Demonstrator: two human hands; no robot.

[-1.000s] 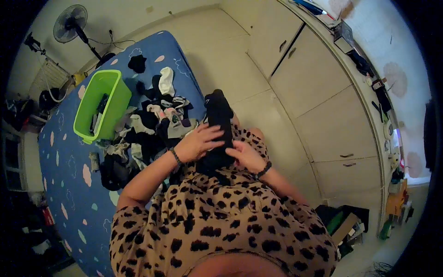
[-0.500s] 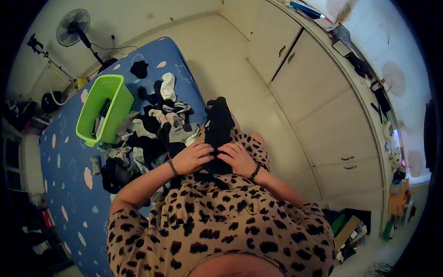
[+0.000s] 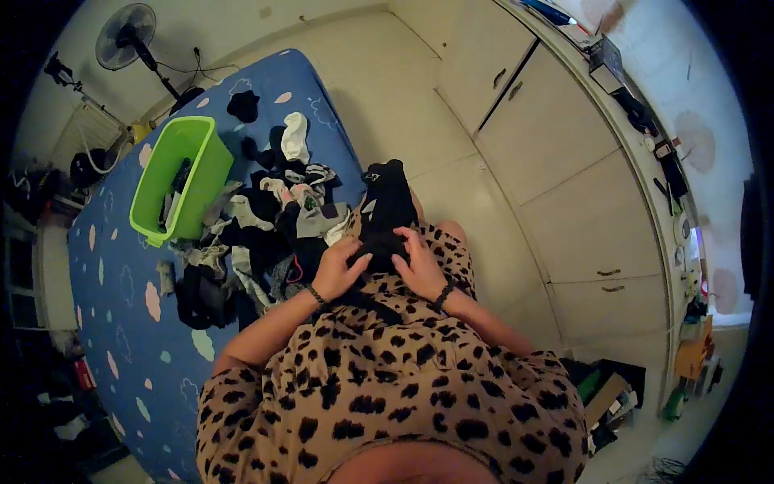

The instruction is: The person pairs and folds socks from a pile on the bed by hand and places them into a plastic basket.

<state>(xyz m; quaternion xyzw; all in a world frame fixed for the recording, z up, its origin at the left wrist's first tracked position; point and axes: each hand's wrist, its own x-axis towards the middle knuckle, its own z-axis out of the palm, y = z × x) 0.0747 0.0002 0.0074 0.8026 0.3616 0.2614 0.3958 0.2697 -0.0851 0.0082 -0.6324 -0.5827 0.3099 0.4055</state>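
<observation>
Black socks (image 3: pixel 390 206) lie stretched over my lap, toes toward my knees, with a small light mark near the far end. My left hand (image 3: pixel 340 268) grips the near end from the left, its thumb pointing inward. Opposite it, my right hand (image 3: pixel 419 264) grips the same end, fingers curled over the dark fabric. Between my hands the near part is bunched or folded; its exact layers are hard to make out. Another dark strip of fabric (image 3: pixel 371 306) rests on my lap below. Left of my lap spreads a pile of mixed socks (image 3: pixel 250 210) in black, grey and white.
A green plastic bin (image 3: pixel 218 161) with a few dark and grey items inside stands on the blue patterned bed (image 3: pixel 121 339). A white sock (image 3: pixel 295 137) and a black sock (image 3: pixel 243 106) lie beyond the pile. Cabinets (image 3: pixel 564 169) line the right; a fan (image 3: pixel 126 36) stands behind.
My fingers have moved from lying flat across the socks to curling around their near end, thumbs now showing. The near end looks more bunched. The view has shifted slightly.
</observation>
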